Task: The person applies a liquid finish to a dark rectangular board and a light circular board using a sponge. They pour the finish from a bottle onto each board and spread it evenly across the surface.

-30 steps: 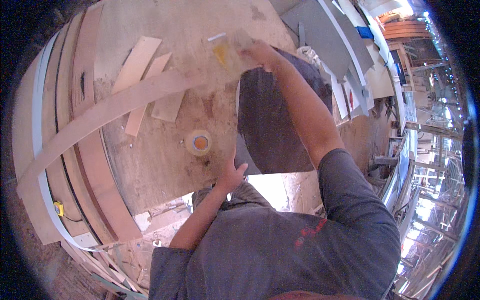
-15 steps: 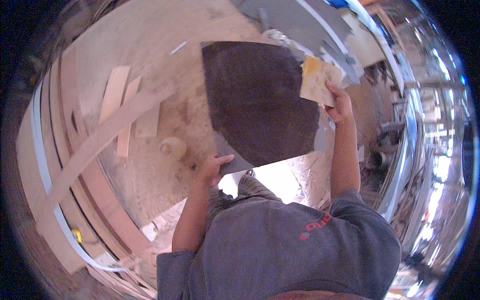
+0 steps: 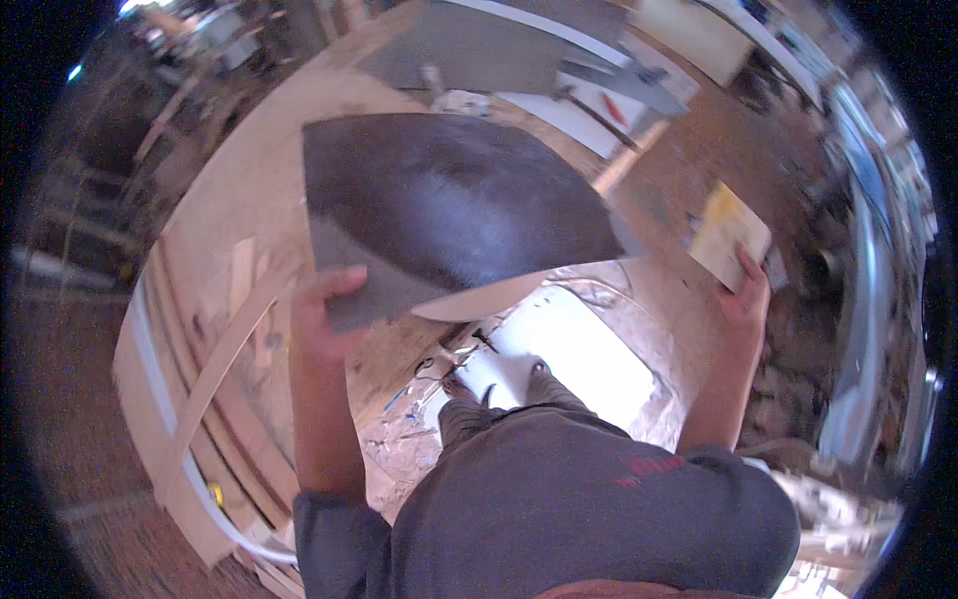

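Dim, cluttered workshop all around, with a wide, light-brown wooden counter (image 3: 225,205) spread across the left and far middle, lined along its left side with long, pale wooden boards (image 3: 244,434). Along the far side, large, flat grey sheets (image 3: 489,50) and, just nearer, a flat white panel (image 3: 569,115). Down on the floor at the near middle, a bright white board (image 3: 599,354), washed out by glare.

Over the counter's near edge, a broad, thin grey sheet with a shiny, dark brown middle (image 3: 449,200). Clamps its near left corner in the left hand (image 3: 329,309), thumb on top. Well to the right and apart from the sheet, grips a small, squarish, pale piece with yellow stains (image 3: 731,235) by its near right edge in the right hand (image 3: 746,295). Cannot tell card from thin wood through the blur.

Could tip or drop the sheet toward the near side by trusting it to a single corner grip. Could bend it too, with too little support under the right half. Could smear the brown area, if wet, by brushing it with a forearm or the stained piece; cannot tell wet from merely shiny.

Can make out no container for certain, nor any contents.
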Available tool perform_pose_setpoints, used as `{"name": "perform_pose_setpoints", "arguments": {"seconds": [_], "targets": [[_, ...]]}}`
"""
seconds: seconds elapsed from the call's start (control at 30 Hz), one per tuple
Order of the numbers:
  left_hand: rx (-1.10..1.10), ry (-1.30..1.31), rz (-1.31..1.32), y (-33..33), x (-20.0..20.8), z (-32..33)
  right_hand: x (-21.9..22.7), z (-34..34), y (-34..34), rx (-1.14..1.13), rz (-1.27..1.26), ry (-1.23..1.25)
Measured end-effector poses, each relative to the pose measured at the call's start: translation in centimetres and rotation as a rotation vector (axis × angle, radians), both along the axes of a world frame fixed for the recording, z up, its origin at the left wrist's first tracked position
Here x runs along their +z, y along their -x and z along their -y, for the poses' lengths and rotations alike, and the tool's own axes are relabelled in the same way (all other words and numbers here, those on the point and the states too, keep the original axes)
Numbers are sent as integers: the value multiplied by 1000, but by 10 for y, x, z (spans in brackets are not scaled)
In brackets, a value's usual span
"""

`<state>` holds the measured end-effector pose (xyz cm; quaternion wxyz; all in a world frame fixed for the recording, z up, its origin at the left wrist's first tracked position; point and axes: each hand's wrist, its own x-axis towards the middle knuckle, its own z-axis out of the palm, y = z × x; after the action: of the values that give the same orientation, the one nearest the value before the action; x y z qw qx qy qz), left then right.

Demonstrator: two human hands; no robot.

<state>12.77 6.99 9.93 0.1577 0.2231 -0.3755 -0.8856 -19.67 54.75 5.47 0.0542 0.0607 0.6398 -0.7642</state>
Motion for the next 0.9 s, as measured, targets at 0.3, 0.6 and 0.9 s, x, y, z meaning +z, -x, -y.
{"name": "perform_pose_setpoints", "arguments": {"seconds": [0.3, 0.6, 0.9], "targets": [[-268, 112, -549, 10, 181, 1, -33, -63, 69, 36, 173, 150], [154, 473, -511, -107, 242, 38, -35, -21, 81, 297, -145, 0], [78, 454, -732, -315, 239, 144, -35, 50, 14, 308, -184, -60]]}}
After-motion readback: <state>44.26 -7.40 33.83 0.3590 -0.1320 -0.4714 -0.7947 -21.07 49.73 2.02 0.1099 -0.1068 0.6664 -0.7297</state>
